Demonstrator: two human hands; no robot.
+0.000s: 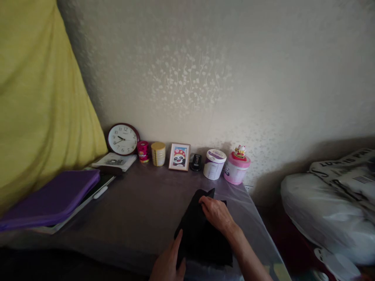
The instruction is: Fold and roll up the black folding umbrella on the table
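A dark black folded piece that looks like cloth or a soft bag (202, 238) lies on the table near its front right; its exact kind I cannot make out. My right hand (218, 214) is closed on its upper part, fingers bent into a pinch on the fabric. At the lower left edge of the black piece, my left hand (168, 259) has its edge between the thumb and a long finger. One corner of the material sticks up just beyond my right hand.
Along the wall stand a clock (123, 139), a pink can (143, 152), a yellow-lidded jar (158, 153), a framed panda picture (179, 157), a white tub (215, 164) and a pink tub (236, 171). A purple folder (55, 197) lies left; white bags (319, 210) sit right.
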